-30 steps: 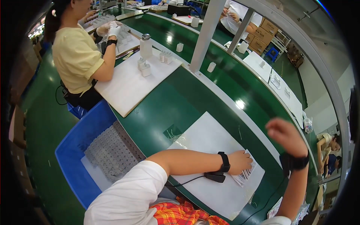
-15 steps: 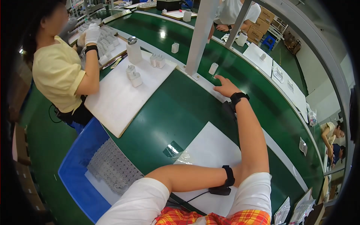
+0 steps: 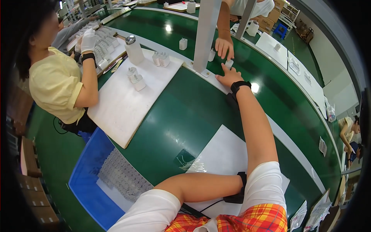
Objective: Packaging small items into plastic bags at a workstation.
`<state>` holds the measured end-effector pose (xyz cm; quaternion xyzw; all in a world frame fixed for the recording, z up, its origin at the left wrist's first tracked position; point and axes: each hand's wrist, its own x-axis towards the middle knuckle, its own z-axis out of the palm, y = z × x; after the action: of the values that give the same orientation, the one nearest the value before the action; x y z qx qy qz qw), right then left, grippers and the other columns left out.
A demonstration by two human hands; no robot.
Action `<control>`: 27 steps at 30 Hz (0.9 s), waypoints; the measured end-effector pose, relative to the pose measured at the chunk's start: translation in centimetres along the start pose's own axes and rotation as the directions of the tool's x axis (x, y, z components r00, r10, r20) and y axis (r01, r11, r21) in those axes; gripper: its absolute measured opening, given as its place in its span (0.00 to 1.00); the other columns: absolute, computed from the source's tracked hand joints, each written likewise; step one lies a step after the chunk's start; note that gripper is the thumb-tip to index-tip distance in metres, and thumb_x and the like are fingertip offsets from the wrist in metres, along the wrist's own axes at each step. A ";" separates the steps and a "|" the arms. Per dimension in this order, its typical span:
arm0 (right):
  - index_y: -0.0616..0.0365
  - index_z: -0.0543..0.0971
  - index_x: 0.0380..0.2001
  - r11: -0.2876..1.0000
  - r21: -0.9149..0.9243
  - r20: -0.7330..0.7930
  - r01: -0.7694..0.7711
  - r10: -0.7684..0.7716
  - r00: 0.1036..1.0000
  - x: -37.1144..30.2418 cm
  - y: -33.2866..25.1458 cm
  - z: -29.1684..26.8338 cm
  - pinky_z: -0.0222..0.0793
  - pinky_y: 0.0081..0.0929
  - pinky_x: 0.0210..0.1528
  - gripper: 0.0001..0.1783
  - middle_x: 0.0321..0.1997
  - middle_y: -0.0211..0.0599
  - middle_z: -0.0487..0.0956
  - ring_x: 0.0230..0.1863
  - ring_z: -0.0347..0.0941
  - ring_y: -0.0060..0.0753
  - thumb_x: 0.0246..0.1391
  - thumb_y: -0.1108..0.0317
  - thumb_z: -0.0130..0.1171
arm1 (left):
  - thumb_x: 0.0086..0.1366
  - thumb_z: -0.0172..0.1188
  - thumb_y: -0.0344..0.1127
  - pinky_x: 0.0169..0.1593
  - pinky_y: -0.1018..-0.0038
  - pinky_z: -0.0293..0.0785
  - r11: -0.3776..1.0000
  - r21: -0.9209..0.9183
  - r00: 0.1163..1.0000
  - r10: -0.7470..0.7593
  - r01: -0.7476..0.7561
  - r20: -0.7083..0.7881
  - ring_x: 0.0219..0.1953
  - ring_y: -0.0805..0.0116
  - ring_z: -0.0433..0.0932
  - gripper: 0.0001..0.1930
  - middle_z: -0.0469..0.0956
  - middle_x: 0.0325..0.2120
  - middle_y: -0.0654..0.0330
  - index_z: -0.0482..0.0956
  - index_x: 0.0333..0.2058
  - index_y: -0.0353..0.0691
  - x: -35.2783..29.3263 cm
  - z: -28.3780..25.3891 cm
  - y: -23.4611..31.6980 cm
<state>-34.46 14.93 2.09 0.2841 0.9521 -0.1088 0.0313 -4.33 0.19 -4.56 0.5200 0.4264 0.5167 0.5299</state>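
The right hand (image 3: pixel 230 77) has now come close enough to hold the small white block (image 3: pixel 229 63) in the frame's upper middle, where a co-worker's hand (image 3: pixel 225 45) came too, but I can't tell if its own fingers grip it, and the left hand is hidden.

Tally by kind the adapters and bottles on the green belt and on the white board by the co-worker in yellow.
Adapters on the board: 4
Adapters on the belt: 3, one of them by the person's right hand
Bottle on the board: 1
Total: 8
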 end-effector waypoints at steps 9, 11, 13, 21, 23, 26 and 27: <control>0.37 0.66 0.65 0.995 0.023 0.123 0.095 -0.097 0.988 0.4 -0.6 0.5 0.62 0.44 0.64 0.32 0.65 0.59 0.65 0.62 0.66 0.58 0.57 0.45 0.49 | 0.69 0.53 0.46 0.66 0.68 0.56 0.996 -0.012 0.996 -0.089 0.089 0.013 0.65 0.63 0.60 0.22 0.59 0.66 0.58 0.67 0.58 0.45 0.0 0.4 -0.1; 0.39 0.68 0.64 0.993 -0.036 0.137 0.108 -0.102 0.985 1.0 -1.3 -0.1 0.64 0.41 0.63 0.32 0.66 0.62 0.63 0.61 0.68 0.58 0.55 0.48 0.50 | 0.70 0.52 0.46 0.67 0.68 0.56 0.994 -0.010 0.994 -0.109 0.109 0.014 0.65 0.63 0.60 0.23 0.58 0.66 0.58 0.66 0.59 0.45 0.3 0.3 -0.1; 0.40 0.69 0.63 0.990 -0.059 0.142 0.125 -0.116 0.983 1.1 -2.3 0.1 0.64 0.40 0.62 0.31 0.66 0.63 0.62 0.60 0.69 0.58 0.54 0.50 0.50 | 0.70 0.51 0.47 0.67 0.68 0.56 0.991 -0.005 0.991 -0.134 0.134 0.004 0.65 0.63 0.59 0.23 0.58 0.67 0.58 0.65 0.60 0.45 0.5 0.3 -0.3; 0.27 0.67 0.64 0.980 0.148 0.043 0.136 -0.143 0.989 2.3 -3.6 0.2 0.61 0.45 0.66 0.31 0.75 0.58 0.43 0.65 0.62 0.62 0.55 0.48 0.52 | 0.69 0.53 0.46 0.67 0.68 0.56 0.988 -0.066 0.990 -0.141 0.139 -0.027 0.65 0.62 0.60 0.23 0.59 0.66 0.58 0.67 0.59 0.46 -0.7 -2.8 -0.9; 0.25 0.65 0.65 0.975 0.181 0.069 0.131 -0.146 0.987 4.0 -1.7 0.2 0.58 0.45 0.68 0.32 0.76 0.54 0.39 0.66 0.60 0.63 0.55 0.43 0.52 | 0.68 0.54 0.45 0.67 0.67 0.56 0.987 -0.100 0.992 -0.126 0.124 -0.014 0.65 0.62 0.60 0.22 0.60 0.65 0.58 0.68 0.58 0.46 -0.8 -3.0 -0.7; 0.24 0.65 0.65 0.968 0.202 0.072 0.146 -0.164 0.984 4.8 -1.6 0.2 0.55 0.45 0.69 0.33 0.77 0.50 0.38 0.67 0.59 0.63 0.55 0.40 0.51 | 0.67 0.56 0.44 0.66 0.67 0.56 0.983 -0.145 0.993 -0.117 0.111 -0.033 0.64 0.62 0.60 0.22 0.61 0.64 0.58 0.69 0.57 0.47 -1.5 -4.4 -0.7; 0.24 0.65 0.65 0.972 0.189 0.060 0.142 -0.155 0.986 5.0 -1.2 0.2 0.55 0.45 0.69 0.33 0.77 0.48 0.39 0.67 0.59 0.63 0.56 0.38 0.50 | 0.66 0.57 0.44 0.66 0.67 0.56 0.982 -0.158 0.993 -0.111 0.104 -0.036 0.64 0.62 0.61 0.22 0.62 0.64 0.58 0.69 0.57 0.47 -1.6 -4.7 -0.7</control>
<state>-39.29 16.56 1.47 0.2095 0.9546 -0.2092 0.0321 -9.07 -0.83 -5.82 0.4414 0.4239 0.5305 0.5866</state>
